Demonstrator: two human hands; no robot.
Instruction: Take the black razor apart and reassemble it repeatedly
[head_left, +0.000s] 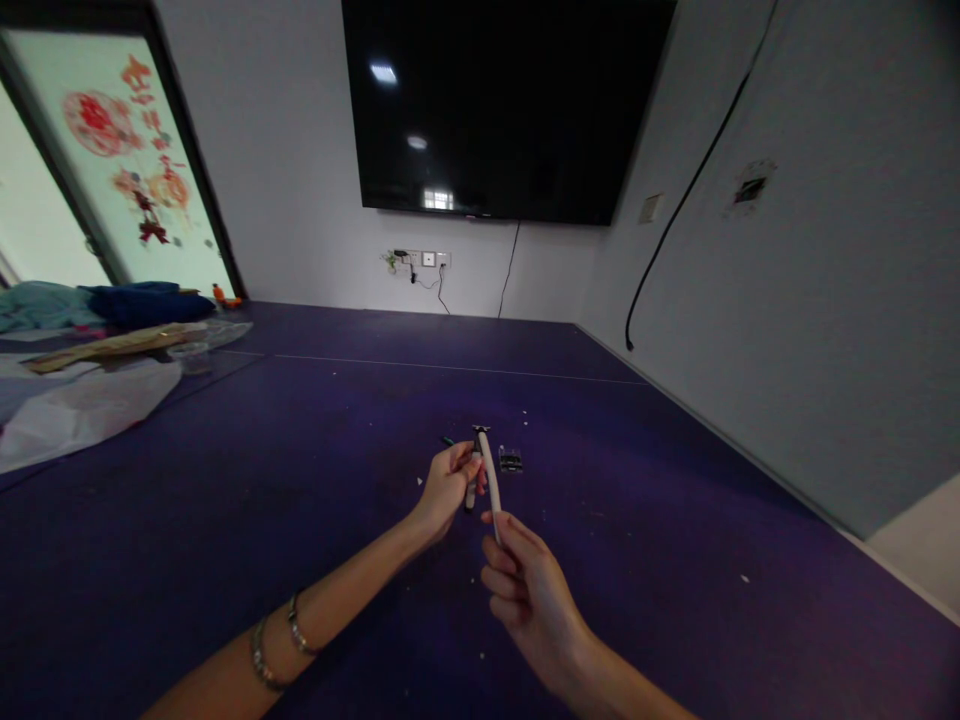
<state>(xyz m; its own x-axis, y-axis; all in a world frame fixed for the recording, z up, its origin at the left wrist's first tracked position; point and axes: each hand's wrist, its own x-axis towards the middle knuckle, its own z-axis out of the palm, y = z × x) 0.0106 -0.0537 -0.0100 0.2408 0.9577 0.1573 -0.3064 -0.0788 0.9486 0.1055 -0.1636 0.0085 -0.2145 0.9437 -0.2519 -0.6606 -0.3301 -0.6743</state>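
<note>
The 2 hands work near each other, just apart, above a dark purple surface (360,600). The right hand (536,590) pinches the lower end of a slim, pale, slightly curved handle (493,485), which rises to a small dark crosswise head (481,429). The left hand (448,490) is closed at the fingertips around a short, slim light-and-dark piece (470,497) just beside that handle; whether the 2 pieces touch, I cannot tell. The left forearm wears 2 bracelets (259,655).

Just right of the handle lies a small clear packet (511,460) with black contents; any print on it is too small to read. Small white scraps dot the surface.

On the glass door (169,130) at far left, red characters run downward beside a round red design, too blurred to read. A large black television (510,110) hangs on the wall, with a tiny mark on its lower edge, illegible. Below it, cords run from a row of wall sockets (428,259).
</note>
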